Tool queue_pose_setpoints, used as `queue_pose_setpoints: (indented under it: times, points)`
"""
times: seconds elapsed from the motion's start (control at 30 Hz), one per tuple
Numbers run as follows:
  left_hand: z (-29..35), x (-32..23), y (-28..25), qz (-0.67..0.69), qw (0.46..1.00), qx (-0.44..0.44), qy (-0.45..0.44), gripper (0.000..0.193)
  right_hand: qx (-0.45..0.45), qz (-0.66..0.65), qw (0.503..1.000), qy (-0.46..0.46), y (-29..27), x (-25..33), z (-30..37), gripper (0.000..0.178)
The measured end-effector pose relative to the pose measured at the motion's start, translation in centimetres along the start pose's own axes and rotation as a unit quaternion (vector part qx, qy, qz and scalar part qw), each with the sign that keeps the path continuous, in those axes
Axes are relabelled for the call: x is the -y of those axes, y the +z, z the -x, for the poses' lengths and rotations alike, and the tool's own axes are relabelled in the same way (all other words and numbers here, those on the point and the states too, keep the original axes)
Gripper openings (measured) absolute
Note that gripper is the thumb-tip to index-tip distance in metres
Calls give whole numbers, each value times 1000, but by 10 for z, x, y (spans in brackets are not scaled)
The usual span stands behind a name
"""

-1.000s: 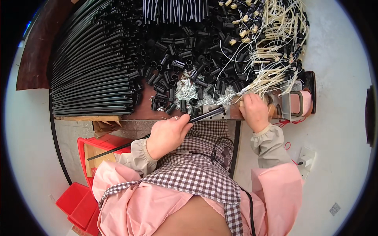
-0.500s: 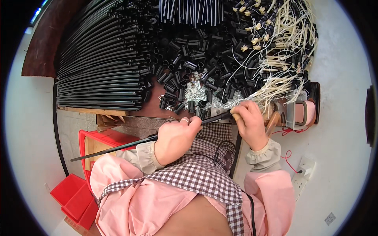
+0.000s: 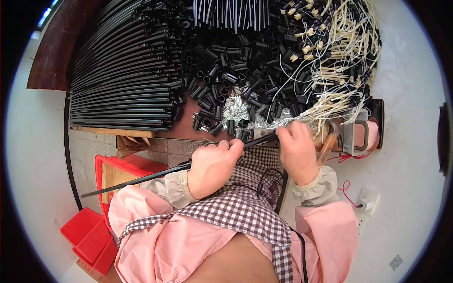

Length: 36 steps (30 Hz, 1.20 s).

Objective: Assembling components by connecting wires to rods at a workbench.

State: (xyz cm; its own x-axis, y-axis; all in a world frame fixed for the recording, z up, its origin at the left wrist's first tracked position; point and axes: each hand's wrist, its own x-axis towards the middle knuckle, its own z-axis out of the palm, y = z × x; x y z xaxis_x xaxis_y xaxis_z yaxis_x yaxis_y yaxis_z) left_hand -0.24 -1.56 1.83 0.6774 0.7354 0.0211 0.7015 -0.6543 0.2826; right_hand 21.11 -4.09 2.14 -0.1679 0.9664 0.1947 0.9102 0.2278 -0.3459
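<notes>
A long thin black rod (image 3: 137,180) slants across in front of me, its tail low on the left and its thicker end up on the right. My left hand (image 3: 212,169) is closed around it near the thicker part, a ring on one finger. At the upper right tip of the rod, my right hand (image 3: 300,152) pinches with thumb and fingers; whether a small part sits between these fingertips is hidden. Just beyond them lie loose silvery pins (image 3: 235,108) and short black tubular clips (image 3: 230,126) on the reddish-brown tabletop (image 3: 181,127).
Many black rods (image 3: 125,94) are stacked at the left, and another bundle (image 3: 231,14) is at the back. Cream wires with connectors (image 3: 330,75) heap at the right, beside a pink box (image 3: 366,134). Red bins (image 3: 89,236) stand lower left; a power strip (image 3: 368,200) is at right.
The rod and my left hand have shifted very slightly. My right hand has turned a little at the rod's tip, its fingers more upright and closer together.
</notes>
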Motion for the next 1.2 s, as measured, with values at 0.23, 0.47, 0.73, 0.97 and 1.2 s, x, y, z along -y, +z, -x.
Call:
queue_pose_setpoints:
  times: [0.23, 0.47, 0.73, 0.97, 1.2]
  points:
    - [-2, 0, 2, 29, 1000, -7, -4, 14, 23, 8, 1000, 19, -11, -10, -1, 38]
    - [9, 8, 24, 114, 993, -41, -15, 18, -72, 69, 893, 439, 18, -81, 131, 63]
    - [-7, 23, 15, 65, 997, 2, 29, 18, -34, -540, 737, 405, -12, 6, 98, 34]
    - [-14, 19, -2, 44, 997, 53, 41, 18, 56, -156, 959, 231, -35, -7, 79, 26]
    - [-15, 38, 5, 143, 983, 87, 72, 21, -78, -454, 734, 498, -47, -45, 119, 29]
